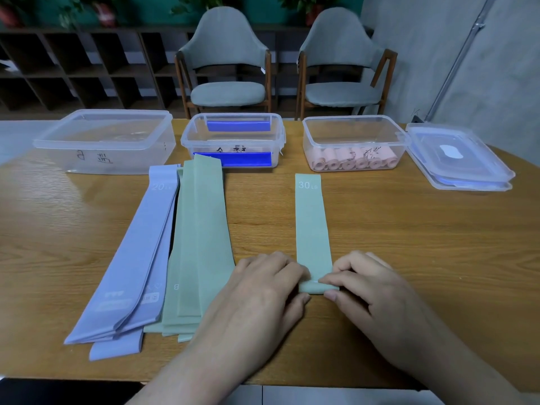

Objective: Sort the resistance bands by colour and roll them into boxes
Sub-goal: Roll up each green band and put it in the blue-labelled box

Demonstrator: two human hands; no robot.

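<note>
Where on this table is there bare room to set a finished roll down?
Bare wood lies right of the green band being rolled, up to the pink-roll box and the stacked lids. Another patch lies left of the lilac bands, below the empty box. The middle is crowded with the green pile.

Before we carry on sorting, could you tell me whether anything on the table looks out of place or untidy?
Only slightly: the purple bands lie fanned out unevenly, one end poking out nearest the camera. The rest looks orderly.
</note>
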